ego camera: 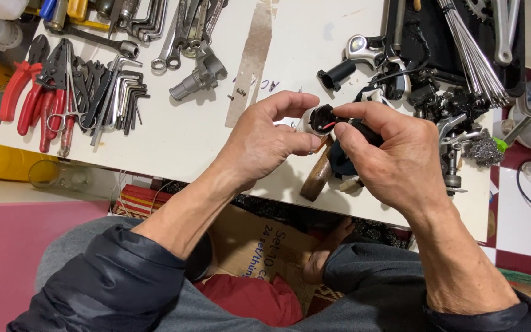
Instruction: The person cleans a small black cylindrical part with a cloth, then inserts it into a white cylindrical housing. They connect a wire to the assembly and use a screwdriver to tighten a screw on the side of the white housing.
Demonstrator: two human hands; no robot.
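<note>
white table [204,132], tools spread along its far edge. centre, just above its near edge: left hand [259,141] pinches a small round black-and-white part [319,118]; right hand [394,157] grips a dark piece [364,132] touching it. far left: red pliers [32,92].

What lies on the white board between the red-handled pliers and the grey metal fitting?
In the head view, a fan of hex keys lies between the red-handled pliers and the grey metal fitting.
</note>
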